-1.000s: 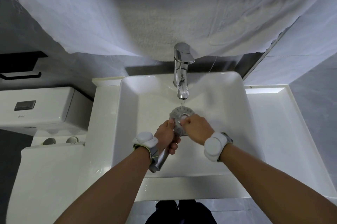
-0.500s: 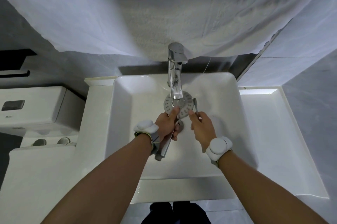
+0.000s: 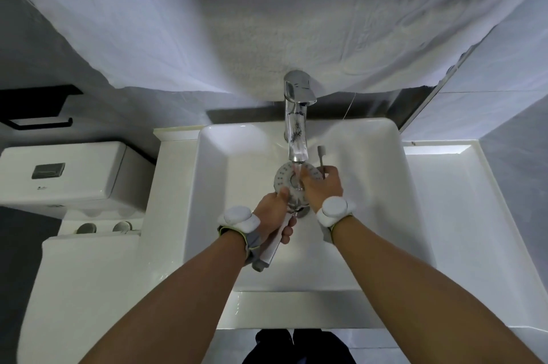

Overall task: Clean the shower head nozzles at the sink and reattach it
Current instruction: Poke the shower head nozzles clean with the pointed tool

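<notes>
The shower head (image 3: 285, 178) is a round grey disc on a white handle, held face up over the white sink (image 3: 225, 215) under the running chrome tap (image 3: 296, 120). My left hand (image 3: 274, 215) grips its handle, whose end sticks out below my wrist. My right hand (image 3: 321, 187) rests on the right side of the disc and holds a small grey toothbrush (image 3: 321, 156), bristle end pointing up and away from the nozzles. Water falls onto the middle of the disc.
A white toilet cistern (image 3: 74, 173) and its seat stand left of the sink. A white ledge (image 3: 462, 200) runs along the right. White cloth (image 3: 267, 22) hangs over the wall behind the tap. A black holder (image 3: 35, 114) is mounted at far left.
The shower head has been raised under the tap's stream. My right hand drew off the disc with the toothbrush, then came back onto the disc's right side.
</notes>
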